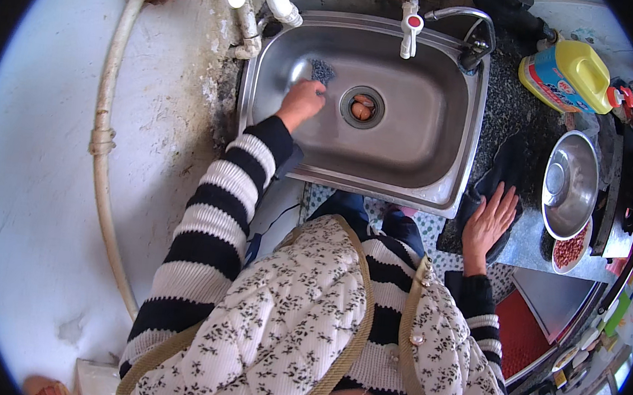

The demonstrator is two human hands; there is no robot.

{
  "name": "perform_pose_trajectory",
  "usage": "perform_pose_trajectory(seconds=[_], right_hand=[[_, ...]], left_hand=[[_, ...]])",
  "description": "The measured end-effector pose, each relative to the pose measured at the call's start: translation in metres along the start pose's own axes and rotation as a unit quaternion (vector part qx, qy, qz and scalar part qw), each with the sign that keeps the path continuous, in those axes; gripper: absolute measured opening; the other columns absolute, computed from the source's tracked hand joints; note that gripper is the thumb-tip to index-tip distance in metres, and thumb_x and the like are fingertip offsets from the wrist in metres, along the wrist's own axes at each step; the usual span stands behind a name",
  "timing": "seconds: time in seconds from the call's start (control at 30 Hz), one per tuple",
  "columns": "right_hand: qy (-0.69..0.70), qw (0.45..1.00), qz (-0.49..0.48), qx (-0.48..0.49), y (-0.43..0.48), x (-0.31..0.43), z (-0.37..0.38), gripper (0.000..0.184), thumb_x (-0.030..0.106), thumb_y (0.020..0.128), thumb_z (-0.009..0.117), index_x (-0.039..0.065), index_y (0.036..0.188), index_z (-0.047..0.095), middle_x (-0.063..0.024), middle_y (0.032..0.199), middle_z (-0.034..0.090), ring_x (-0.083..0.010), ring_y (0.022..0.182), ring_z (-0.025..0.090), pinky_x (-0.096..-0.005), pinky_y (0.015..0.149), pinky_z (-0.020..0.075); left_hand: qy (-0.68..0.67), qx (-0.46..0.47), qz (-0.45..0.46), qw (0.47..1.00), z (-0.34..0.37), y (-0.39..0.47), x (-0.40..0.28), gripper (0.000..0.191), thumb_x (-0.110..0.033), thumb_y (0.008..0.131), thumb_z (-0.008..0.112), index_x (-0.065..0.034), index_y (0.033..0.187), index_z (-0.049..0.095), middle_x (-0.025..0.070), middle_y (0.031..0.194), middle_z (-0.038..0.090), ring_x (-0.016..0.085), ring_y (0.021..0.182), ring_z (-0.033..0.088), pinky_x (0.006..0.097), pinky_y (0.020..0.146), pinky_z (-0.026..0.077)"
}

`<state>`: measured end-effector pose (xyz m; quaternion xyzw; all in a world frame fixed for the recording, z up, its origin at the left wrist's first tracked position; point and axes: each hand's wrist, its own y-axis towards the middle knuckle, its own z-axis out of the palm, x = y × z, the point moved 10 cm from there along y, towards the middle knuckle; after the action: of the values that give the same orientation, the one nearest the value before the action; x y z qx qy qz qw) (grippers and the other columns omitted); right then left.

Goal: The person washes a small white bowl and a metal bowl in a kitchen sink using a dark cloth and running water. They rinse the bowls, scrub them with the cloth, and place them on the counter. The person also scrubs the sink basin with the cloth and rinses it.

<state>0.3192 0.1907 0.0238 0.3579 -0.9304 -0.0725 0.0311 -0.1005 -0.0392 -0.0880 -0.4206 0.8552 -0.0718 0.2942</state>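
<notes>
In the stainless steel sink, my left hand is at the left side of the basin, its fingers curled at the lower edge of a dark grey mesh-like scourer. The hand covers part of its grip. Brown pieces that look like eggshell lie in the round drain, to the right of that hand. My right hand rests flat, palm down and fingers slightly apart, on a dark cloth on the counter beside the sink.
Over the basin's far rim hang a white tap and a curved chrome faucet. On the right counter stand a yellow jug, a steel bowl and a dish of reddish beans or nuts. A pipe runs along the left wall.
</notes>
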Motion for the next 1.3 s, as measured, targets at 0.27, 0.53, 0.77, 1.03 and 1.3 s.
perform_pose_trajectory(seconds=[0.27, 0.53, 0.77, 1.03, 1.3], right_hand=[[0.085, 0.996, -0.013, 0.016, -0.031, 0.002, 0.003, 0.041, 0.015, 0.096, 0.05, 0.003, 0.136, 0.048, -0.02, 0.146, 0.04, -0.0374, 0.139, 0.032, -0.0488, 0.114, 0.0227], [0.314, 0.949, 0.033, -0.025, -0.037, 0.016, -0.015, 0.029, 0.0, 0.09, 0.054, 0.0, 0.119, 0.056, -0.0191, 0.131, 0.052, -0.0365, 0.121, 0.049, -0.0461, 0.106, 0.0355], [0.157, 0.969, -0.175, 0.08, 0.01, 0.081, -0.008, 0.04, 0.011, 0.083, 0.063, 0.006, 0.122, 0.06, -0.0083, 0.136, 0.048, -0.0312, 0.126, 0.042, -0.0466, 0.098, 0.0365], [0.123, 0.96, -0.243, -0.059, 0.174, 0.111, 0.009, 0.031, 0.015, 0.085, 0.061, 0.006, 0.115, 0.063, -0.0109, 0.124, 0.055, -0.0318, 0.118, 0.049, -0.0457, 0.094, 0.0441], [0.143, 0.945, -0.293, 0.009, 0.141, 0.105, 0.005, 0.036, 0.014, 0.088, 0.055, 0.005, 0.123, 0.06, -0.0148, 0.133, 0.053, -0.033, 0.133, 0.042, -0.0464, 0.106, 0.0363]], left_hand=[[0.243, 0.172, -0.128, 0.946, 0.05, 0.014, 0.043, 0.04, -0.021, 0.089, 0.051, -0.0117, 0.127, 0.061, 0.0027, 0.143, 0.042, 0.033, 0.132, 0.035, 0.0568, 0.101, 0.032], [0.103, 0.121, -0.01, 0.987, 0.041, 0.014, 0.009, 0.037, -0.037, 0.092, 0.051, -0.0207, 0.123, 0.064, 0.003, 0.137, 0.047, 0.035, 0.126, 0.042, 0.061, 0.099, 0.036], [-0.055, -0.023, 0.09, 0.994, -0.011, -0.044, -0.042, 0.03, -0.028, 0.09, 0.059, -0.0179, 0.116, 0.069, 0.0004, 0.128, 0.054, 0.031, 0.111, 0.052, 0.0445, 0.096, 0.044], [-0.076, -0.031, 0.104, 0.991, -0.025, -0.089, -0.065, 0.029, -0.021, 0.089, 0.061, -0.0129, 0.115, 0.069, 0.0045, 0.126, 0.054, 0.033, 0.108, 0.052, 0.0416, 0.096, 0.044], [-0.097, -0.102, 0.132, 0.981, -0.041, -0.102, -0.052, 0.027, -0.02, 0.086, 0.063, -0.0123, 0.111, 0.071, 0.0085, 0.12, 0.058, 0.03, 0.107, 0.055, 0.0408, 0.094, 0.044]])
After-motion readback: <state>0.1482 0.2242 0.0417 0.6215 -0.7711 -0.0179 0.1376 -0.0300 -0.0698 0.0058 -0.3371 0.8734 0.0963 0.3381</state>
